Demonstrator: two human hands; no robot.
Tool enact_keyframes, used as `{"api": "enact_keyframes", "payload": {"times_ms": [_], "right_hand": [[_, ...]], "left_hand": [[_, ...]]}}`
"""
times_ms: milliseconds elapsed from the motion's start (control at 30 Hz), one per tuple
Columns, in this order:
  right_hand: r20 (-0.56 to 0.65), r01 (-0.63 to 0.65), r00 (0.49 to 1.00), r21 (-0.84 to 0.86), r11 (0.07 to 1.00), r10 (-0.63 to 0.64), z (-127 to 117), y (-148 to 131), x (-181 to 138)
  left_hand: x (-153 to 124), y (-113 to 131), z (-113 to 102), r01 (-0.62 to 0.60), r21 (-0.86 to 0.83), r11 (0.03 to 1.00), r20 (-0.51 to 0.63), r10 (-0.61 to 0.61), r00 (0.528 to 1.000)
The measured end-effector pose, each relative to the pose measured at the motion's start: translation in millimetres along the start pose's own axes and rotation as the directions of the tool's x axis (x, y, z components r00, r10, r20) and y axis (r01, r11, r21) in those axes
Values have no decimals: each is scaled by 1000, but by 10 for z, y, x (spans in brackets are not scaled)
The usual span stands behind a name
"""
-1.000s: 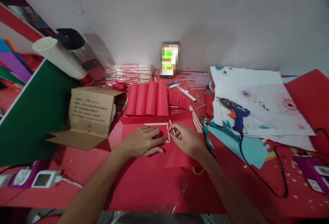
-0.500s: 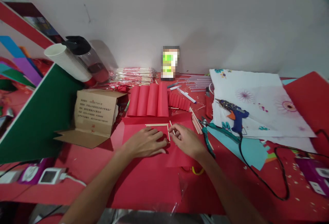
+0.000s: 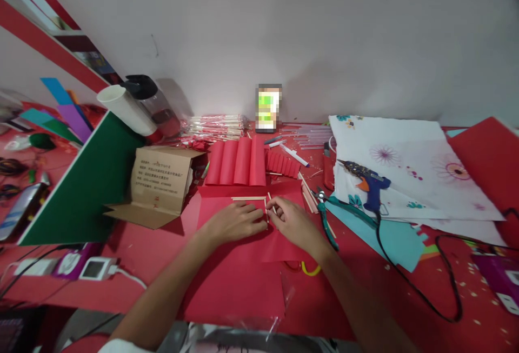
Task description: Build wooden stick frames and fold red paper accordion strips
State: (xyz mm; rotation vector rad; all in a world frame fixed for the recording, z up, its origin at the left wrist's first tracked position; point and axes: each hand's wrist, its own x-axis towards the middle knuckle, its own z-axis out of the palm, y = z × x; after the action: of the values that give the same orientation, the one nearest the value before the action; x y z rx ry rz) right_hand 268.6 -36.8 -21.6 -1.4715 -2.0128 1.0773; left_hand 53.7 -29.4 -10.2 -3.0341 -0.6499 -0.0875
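Pale sticks [image 3: 248, 198] are laid in a corner shape on a red sheet [image 3: 219, 201], mid-tabletop [image 3: 132, 245]. Left hand [image 3: 235, 222] is at their 8 o'clock, palm down, fingers close together; can't tell if they're gripping anything. Right hand [image 3: 290, 222] is at 4, fingers narrowed in a pinch on a short stick [image 3: 270, 197]. Folded red paper [image 3: 235, 161] sits around 11, phone [image 3: 268, 108] at 12. Green-handled pliers [image 3: 323, 217] are out at 3, then a blue glue gun [image 3: 373, 191] on a flowery white sheet [image 3: 438, 142]. Cardboard box [image 3: 156, 182] is over near 9.
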Motion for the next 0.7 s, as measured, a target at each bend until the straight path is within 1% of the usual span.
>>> {"api": "enact_keyframes", "payload": {"times_ms": [133, 233, 333, 433, 500, 567, 700], "right_hand": [[2, 7, 1000, 15, 1000, -7, -1, -6, 4], [-7, 14, 1000, 14, 1000, -14, -2, -13, 2], [-22, 26, 999, 14, 1000, -26, -4, -17, -5], [-30, 35, 999, 29, 999, -34, -4, -12, -8], [-29, 30, 999, 29, 999, -29, -2, -2, -5], [-28, 22, 999, 20, 1000, -21, 2, 13, -1], [-22, 17, 1000, 30, 999, -16, 15, 45, 4]], "left_hand": [[53, 39, 57, 48, -17, 999, 51, -47, 998], [74, 56, 87, 88, 9, 996, 87, -88, 992], [43, 32, 72, 173, 25, 985, 121, -175, 977], [-61, -45, 0, 275, 6, 961, 163, -272, 948], [-150, -113, -56, 325, -33, 945, 196, -313, 929], [-228, -176, -98, 368, -92, 925, 198, -345, 918], [-297, -250, -124, 377, -300, 876, 185, -334, 924]]}}
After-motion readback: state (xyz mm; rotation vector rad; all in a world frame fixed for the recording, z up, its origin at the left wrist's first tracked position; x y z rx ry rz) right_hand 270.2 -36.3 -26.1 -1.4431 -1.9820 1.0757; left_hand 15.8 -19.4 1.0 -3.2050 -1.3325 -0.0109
